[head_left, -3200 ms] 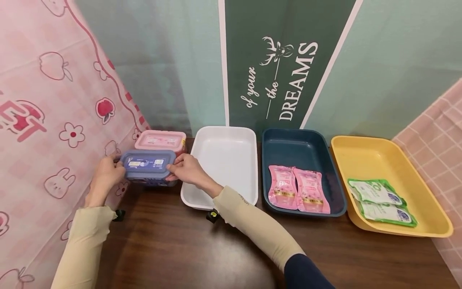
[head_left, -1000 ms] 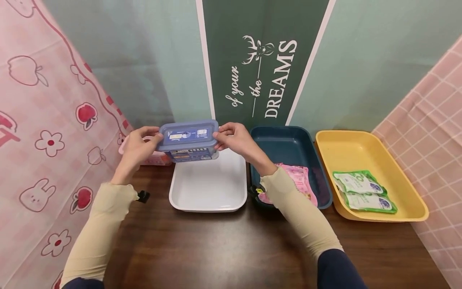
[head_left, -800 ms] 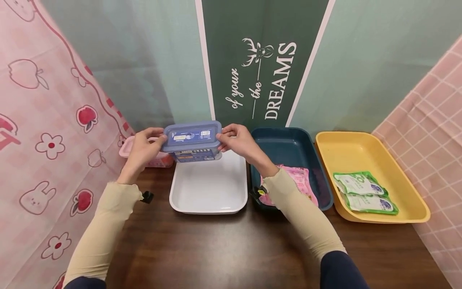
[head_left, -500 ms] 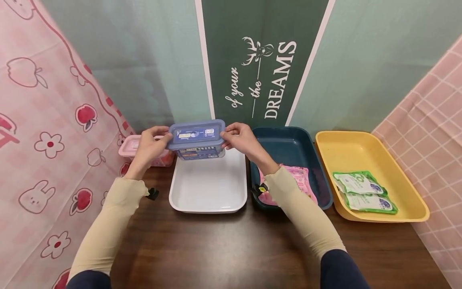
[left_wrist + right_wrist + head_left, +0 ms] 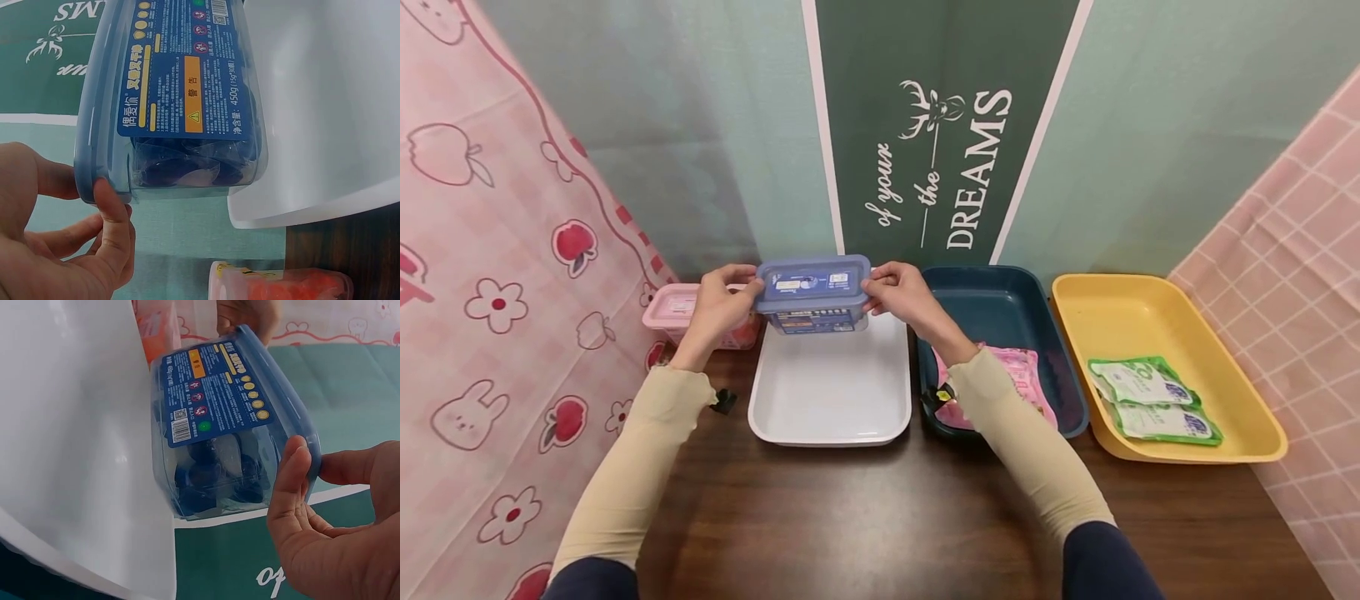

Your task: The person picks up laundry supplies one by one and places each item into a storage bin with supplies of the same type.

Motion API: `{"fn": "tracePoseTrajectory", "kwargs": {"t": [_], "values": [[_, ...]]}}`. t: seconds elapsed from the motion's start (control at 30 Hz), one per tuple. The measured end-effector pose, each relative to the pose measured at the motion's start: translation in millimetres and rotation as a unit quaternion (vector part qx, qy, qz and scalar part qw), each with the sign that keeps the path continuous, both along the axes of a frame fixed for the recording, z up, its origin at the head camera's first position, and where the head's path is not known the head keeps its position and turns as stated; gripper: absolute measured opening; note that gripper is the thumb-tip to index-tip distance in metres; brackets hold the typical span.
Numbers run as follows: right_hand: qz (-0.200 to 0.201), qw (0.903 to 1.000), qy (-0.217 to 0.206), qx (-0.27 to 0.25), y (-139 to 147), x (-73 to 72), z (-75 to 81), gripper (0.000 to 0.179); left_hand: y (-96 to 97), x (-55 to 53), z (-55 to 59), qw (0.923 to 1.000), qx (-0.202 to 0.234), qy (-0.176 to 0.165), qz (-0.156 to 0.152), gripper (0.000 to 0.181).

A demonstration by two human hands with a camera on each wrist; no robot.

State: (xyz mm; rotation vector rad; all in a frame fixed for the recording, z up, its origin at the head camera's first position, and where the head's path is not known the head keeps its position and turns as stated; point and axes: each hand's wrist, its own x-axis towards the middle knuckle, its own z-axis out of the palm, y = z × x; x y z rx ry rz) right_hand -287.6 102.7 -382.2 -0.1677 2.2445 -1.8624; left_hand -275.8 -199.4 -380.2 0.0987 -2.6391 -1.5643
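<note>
A clear plastic tub with a blue lid and a printed blue label hangs over the back of the white tray. My left hand pinches the left end of its lid between thumb and fingers. At the other end, my right hand pinches the lid's rim the same way. Dark blue packed pieces show through the tub's wall in the right wrist view. A similar tub with a pink lid stands left of the white tray, partly behind my left hand.
Right of the white tray, a dark blue tray holds pink pouches, partly covered by my right forearm. Farther right, a yellow tray holds green-and-white pouches. A patterned pink cloth hangs along the left side.
Both hands have lifted the blue-lidded tub from in front of the pink-lidded one and carried it right, over the white tray. Over the last second it shifted slightly farther right.
</note>
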Motion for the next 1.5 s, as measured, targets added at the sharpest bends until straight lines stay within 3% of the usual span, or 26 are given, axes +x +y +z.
{"fn": "tracePoseTrajectory", "kwargs": {"t": [0.47, 1.5], "values": [[0.001, 1.0000, 0.003, 0.009, 5, 2.4, -3.5, 0.029, 6.4, -4.1, -10.1, 0.9993, -0.036, 0.010, 0.000, 0.041], [-0.002, 0.9995, -0.008, 0.031, 11, -0.2, -25.3, 0.026, 12.3, -6.9, -28.2, 0.9997, -0.026, 0.000, -0.003, 0.043]]}}
